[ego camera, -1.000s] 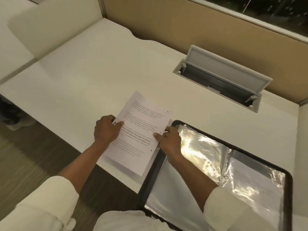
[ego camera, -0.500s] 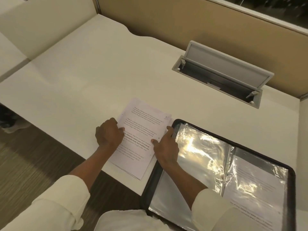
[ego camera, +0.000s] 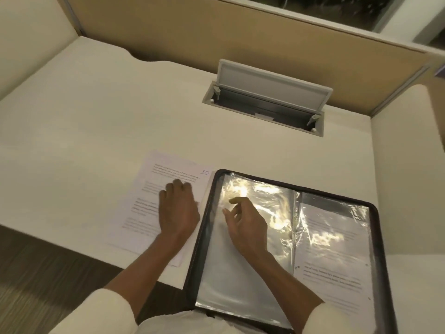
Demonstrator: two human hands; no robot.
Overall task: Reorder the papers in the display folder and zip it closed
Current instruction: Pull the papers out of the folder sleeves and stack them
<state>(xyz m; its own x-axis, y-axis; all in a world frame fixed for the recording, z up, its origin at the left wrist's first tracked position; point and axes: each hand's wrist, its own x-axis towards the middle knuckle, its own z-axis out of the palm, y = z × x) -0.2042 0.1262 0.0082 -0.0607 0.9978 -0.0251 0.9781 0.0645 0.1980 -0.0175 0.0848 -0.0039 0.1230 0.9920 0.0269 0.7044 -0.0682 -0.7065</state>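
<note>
The papers (ego camera: 154, 206) are light, thin and slide easily, so I think you should take them by a free edge. They are white printed sheets stacked on the desk (ego camera: 96, 116), just left of the open folder (ego camera: 375, 225). Your left hand (ego camera: 178, 210) presses flat on them, grasping nothing; your right hand (ego camera: 245, 225) is loose over a shiny sleeve (ego camera: 265, 203).

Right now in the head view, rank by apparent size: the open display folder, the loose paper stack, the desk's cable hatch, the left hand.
Largest to smallest:
1. Display folder
2. Loose paper stack
3. Cable hatch, though it sits farther away, so its gap to the stack is unsure
4. Left hand
</note>
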